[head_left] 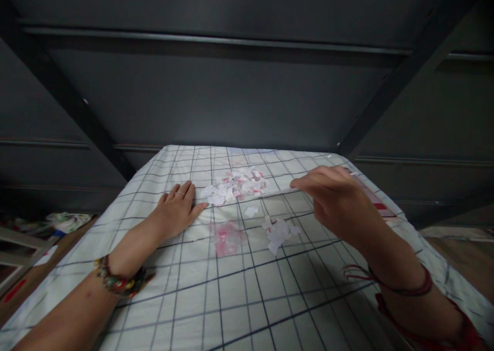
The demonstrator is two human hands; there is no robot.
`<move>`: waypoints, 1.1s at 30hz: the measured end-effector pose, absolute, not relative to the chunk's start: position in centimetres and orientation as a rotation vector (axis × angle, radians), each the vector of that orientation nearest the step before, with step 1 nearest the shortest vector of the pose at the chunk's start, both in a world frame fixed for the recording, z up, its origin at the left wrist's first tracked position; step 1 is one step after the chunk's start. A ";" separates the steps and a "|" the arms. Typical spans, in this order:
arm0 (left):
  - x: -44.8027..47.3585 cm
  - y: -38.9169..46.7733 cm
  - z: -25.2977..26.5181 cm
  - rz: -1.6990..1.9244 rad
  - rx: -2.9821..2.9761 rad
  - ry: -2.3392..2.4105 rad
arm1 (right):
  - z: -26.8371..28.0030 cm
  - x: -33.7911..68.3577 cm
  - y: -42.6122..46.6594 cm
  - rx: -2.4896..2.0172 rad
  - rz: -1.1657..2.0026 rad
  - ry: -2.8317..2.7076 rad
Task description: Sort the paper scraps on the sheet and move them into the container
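My left hand (175,209) lies flat on the checked cloth, fingers stretched out, its thumb close to the edge of a heap of torn paper pieces (247,182). These are white with some pink and red. To the right of the heap, my right hand (330,196) is closed in a pinch on a thin, pale strip (278,192), which reaches left to the heap's near edge. A single paper scrap (251,211) lies just in front of the heap. Nearer to me are a smaller white paper pile (280,232) and a pink, see-through patch (227,239).
White cloth with dark grid lines (239,299) covers the table. A flat pink and red item (380,202) lies at the right edge, beyond my right hand. Dark metal panels (239,93) rise behind the table. Crumpled fabric (69,221) sits lower down at the left.
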State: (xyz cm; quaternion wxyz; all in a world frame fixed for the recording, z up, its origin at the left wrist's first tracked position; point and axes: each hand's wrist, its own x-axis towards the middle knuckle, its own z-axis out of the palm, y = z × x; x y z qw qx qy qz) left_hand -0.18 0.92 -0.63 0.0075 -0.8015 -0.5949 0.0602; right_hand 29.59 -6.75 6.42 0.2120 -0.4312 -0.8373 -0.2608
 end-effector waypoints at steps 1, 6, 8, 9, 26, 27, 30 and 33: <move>-0.1 0.9 -0.6 0.191 -2.497 -1.872 | 6.4 29.7 -6.8 -1.207 -0.717 -2.326; 0.0 0.8 -0.3 0.204 -2.501 -1.895 | 6.3 29.6 -6.9 -1.216 -0.647 -2.397; 0.0 0.8 -0.3 0.202 -2.503 -1.896 | 6.3 29.6 -6.9 -1.231 -0.634 -2.413; 0.0 0.8 -0.4 0.203 -2.504 -1.898 | 6.3 29.6 -6.9 -1.241 -0.634 -2.411; -0.3 1.0 -0.7 0.178 -2.516 -1.864 | 6.3 30.5 -6.6 -1.212 -0.595 -2.365; -0.3 1.0 -0.8 0.181 -2.514 -1.861 | 6.3 30.5 -6.6 -1.210 -0.597 -2.343; -0.4 1.1 -0.8 0.177 -2.512 -1.853 | 6.0 30.2 -6.5 -1.195 -0.596 -2.320; -0.3 1.0 -0.8 0.172 -2.504 -1.860 | 5.7 30.1 -6.4 -1.190 -0.560 -2.345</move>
